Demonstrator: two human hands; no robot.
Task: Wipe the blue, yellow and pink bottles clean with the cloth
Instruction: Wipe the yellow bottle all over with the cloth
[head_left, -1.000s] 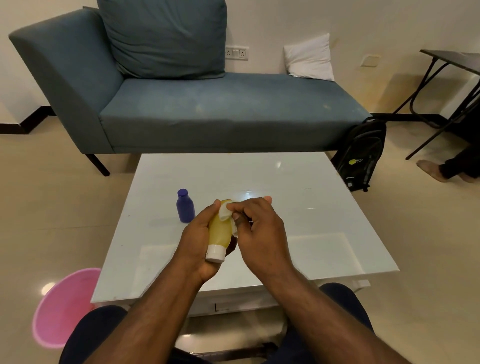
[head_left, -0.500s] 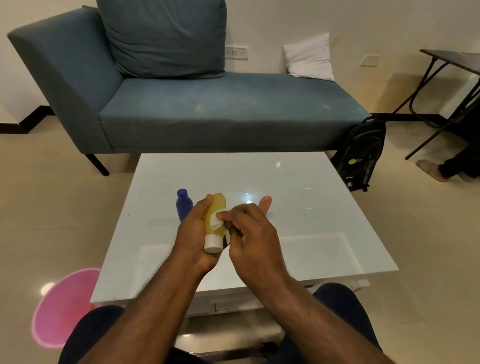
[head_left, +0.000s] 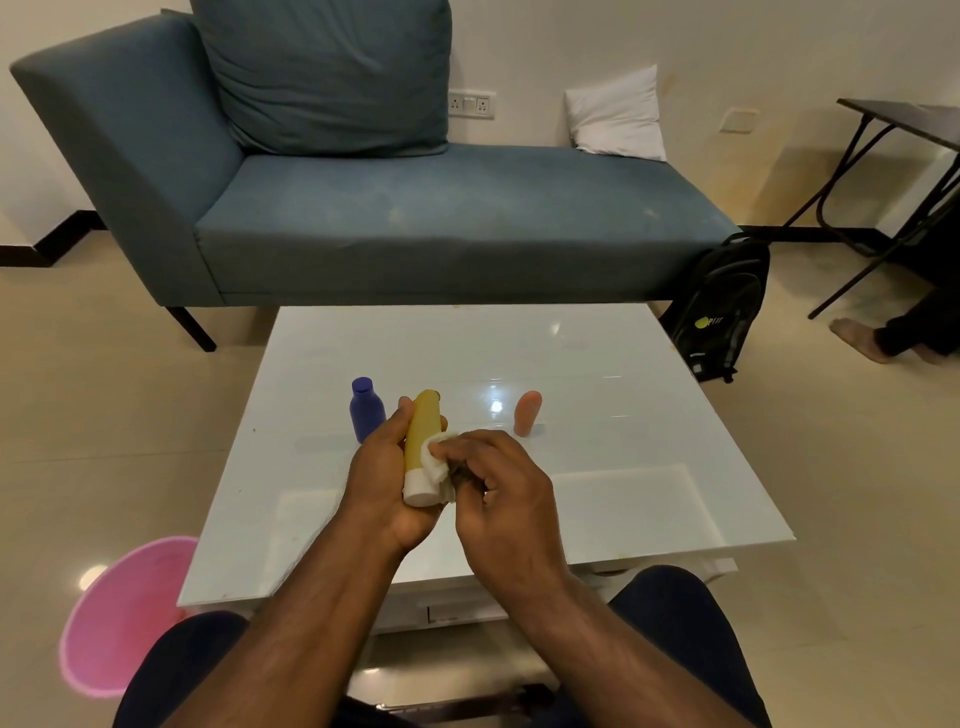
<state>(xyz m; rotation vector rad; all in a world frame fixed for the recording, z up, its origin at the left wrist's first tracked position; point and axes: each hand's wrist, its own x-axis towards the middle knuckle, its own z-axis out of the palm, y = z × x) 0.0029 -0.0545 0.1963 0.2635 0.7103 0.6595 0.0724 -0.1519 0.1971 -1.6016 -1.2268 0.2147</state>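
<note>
Head view: the left hand (head_left: 387, 480) grips a tall yellow plastic bottle with a white cap (head_left: 422, 447), cap toward the person, lifted above the glossy white table (head_left: 597, 467). The right hand (head_left: 501, 491) pinches a small white cloth (head_left: 435, 460) against the bottle's lower side. The small blue plastic bottle (head_left: 367, 409) stands just beside the left knuckles and could be knocked over by a wide stroke. The pink rounded bottle (head_left: 528, 413) stands well apart on the table. The smooth bottle may also twist loose if rubbed hard.

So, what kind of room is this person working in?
Most likely a living room in a home: a blue sofa with a large cushion stands against the wall, a low white coffee table is before it, and a backpack leans nearby.
</note>
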